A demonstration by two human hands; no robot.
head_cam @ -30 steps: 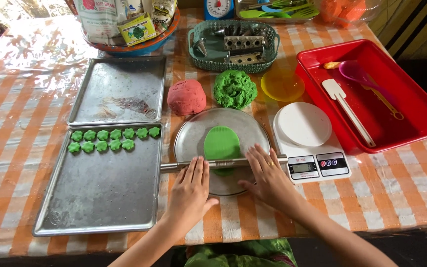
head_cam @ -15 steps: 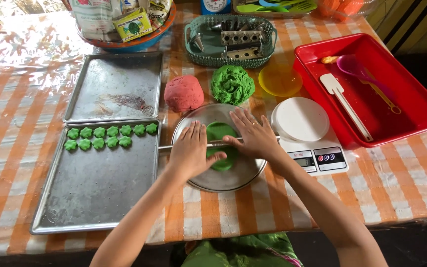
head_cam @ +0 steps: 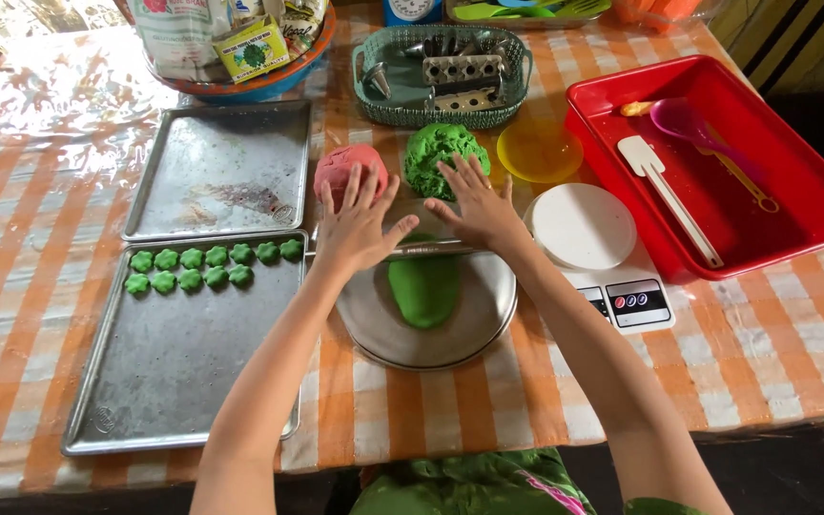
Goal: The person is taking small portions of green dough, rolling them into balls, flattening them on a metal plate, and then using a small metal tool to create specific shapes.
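Observation:
My left hand [head_cam: 355, 224] and my right hand [head_cam: 477, 212] lie flat, fingers spread, on a thin metal rolling rod [head_cam: 428, 251] at the far side of a round metal plate [head_cam: 469, 329]. A flattened strip of green dough [head_cam: 424, 289] lies on the plate just behind the rod. Right beyond my fingertips sit a red dough ball [head_cam: 340, 168] and a green dough lump [head_cam: 434, 153]. Several small green flower-shaped cut pieces [head_cam: 212, 266] sit in two rows on the near metal baking tray [head_cam: 174, 381].
A second metal tray [head_cam: 221, 172] lies behind the first. A white kitchen scale [head_cam: 593, 243] stands right of the plate. Farther right is a red tray [head_cam: 793, 219] with a white spatula [head_cam: 665, 195] and pink spoon [head_cam: 693, 129]. A green basket of metal cutters [head_cam: 445, 72] and a yellow lid [head_cam: 538, 151] sit behind.
Both hands have pushed the rod away from me, from the plate's near edge over the dough to its far side. The green dough is now longer and flatter.

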